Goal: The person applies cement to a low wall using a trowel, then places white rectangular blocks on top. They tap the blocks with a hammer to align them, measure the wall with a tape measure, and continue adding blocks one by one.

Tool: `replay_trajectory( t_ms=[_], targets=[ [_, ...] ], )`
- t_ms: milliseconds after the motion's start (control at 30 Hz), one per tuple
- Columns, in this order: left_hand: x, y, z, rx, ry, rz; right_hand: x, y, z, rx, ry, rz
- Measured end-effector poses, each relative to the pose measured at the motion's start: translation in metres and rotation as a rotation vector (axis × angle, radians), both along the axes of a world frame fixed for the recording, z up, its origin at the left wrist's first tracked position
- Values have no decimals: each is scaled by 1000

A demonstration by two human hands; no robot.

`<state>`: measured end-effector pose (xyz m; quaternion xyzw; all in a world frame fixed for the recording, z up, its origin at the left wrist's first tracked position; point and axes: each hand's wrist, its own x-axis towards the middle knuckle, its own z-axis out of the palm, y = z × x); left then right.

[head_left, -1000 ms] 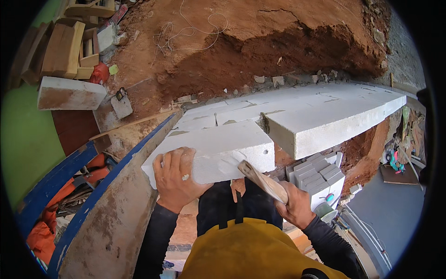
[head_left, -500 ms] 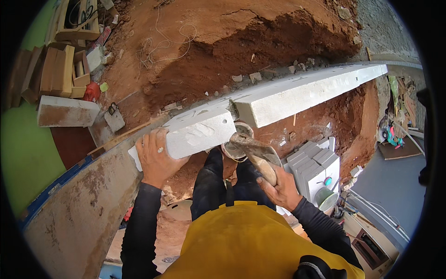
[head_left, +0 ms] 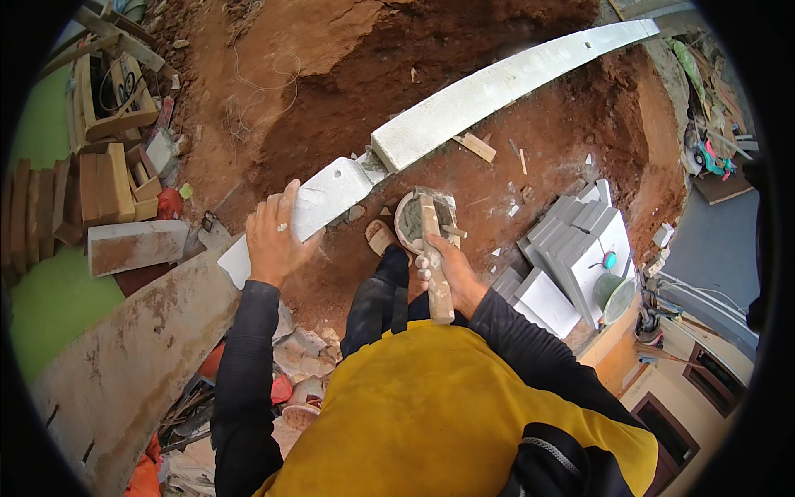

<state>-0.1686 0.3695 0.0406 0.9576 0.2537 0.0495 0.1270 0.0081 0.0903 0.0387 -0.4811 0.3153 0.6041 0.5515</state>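
1. Far left: stack of wooden planks (head_left: 99,186) and a wooden frame (head_left: 116,99) on the dirt, next to a green surface (head_left: 41,306).
2. Loose block (head_left: 137,246), pale and dirt-stained, lies flat just below the planks.
3. Long concrete slab (head_left: 124,373) runs diagonally from lower left up toward our left hand.
4. Our left hand (head_left: 276,236): fingers spread, palm pressed flat on the near end of the white block (head_left: 310,207). No wrap-around grip, just bearing down on it.
5. That white block sits at the near end of the row; a mortar-filled gap separates it from the long white block course (head_left: 497,87) running up to the right along the red earth pit (head_left: 431,41).
6. Our right hand (head_left: 451,273): closed around the wooden handle of a trowel (head_left: 431,240); the blade carries grey mortar and hangs just below the joint between the blocks.
7. A foot in a sandal (head_left: 381,238) stands on the dirt under the trowel.
8. Right: stacked grey-white blocks (head_left: 580,240), a green disc-shaped thing (head_left: 617,294) beside them.
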Motion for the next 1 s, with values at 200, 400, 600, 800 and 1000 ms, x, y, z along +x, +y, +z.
replay_trajectory(
  t_ms=[200,400,600,800,1000],
  targets=[
    [-1,1,-2,-2,-20,-10,-25,29,15,70,-71,238],
    [-3,0,-3,16,-69,14,9,-17,41,13,-264,611],
    [-5,-1,-8,-2,-48,54,14,-37,111,118,-1254,1214],
    [-5,-1,-5,10,-50,50,16,38,79,141,-1659,1290],
    [-3,-3,-1,5,-15,77,23,40,70,103,-1618,1462]
  ],
)
